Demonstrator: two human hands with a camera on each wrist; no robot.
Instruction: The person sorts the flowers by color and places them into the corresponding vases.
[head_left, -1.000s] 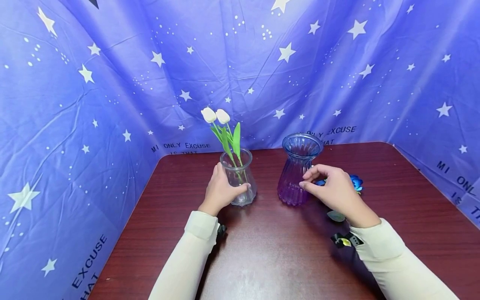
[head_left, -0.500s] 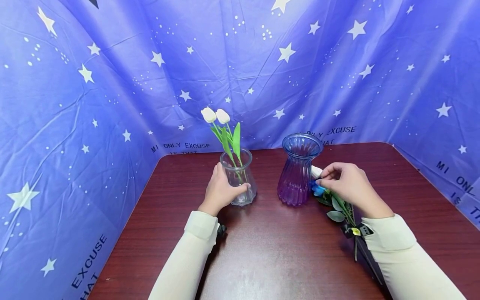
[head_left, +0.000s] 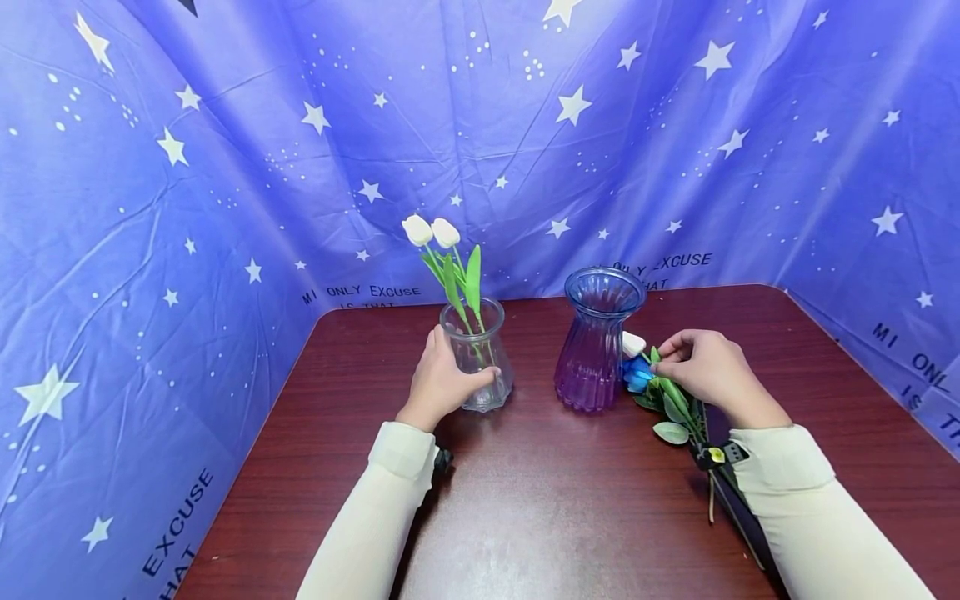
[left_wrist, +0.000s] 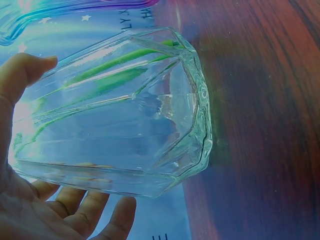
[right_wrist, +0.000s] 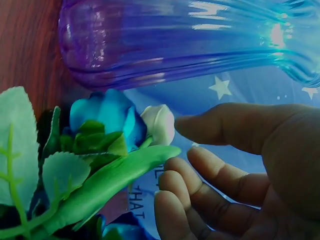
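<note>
My left hand (head_left: 448,379) is wrapped around a clear glass vase (left_wrist: 115,120), thumb on one side and fingers on the other. Two white tulips (head_left: 431,231) with green leaves stand in that vase, leaning left. To the right, my right hand (head_left: 712,371) is over flowers lying on the table, thumb and fingers apart with a gap between them. Its fingertips are right at the tip of a long green leaf (right_wrist: 115,185). Just beyond are a white tulip head (right_wrist: 160,124) and a blue rose (right_wrist: 105,117). Their stems run partly hidden beneath the right wrist.
A ribbed blue-and-purple glass vase (head_left: 592,358) stands upright between the hands, close to the lying flowers. The dark red wooden table (head_left: 525,508) ends at a blue star-printed cloth (head_left: 465,125) hanging at the back and both sides.
My right hand has drawn back to the right from beside the purple vase, uncovering the blue rose, white tulip head and leaves. The left hand has kept still on the clear vase.
</note>
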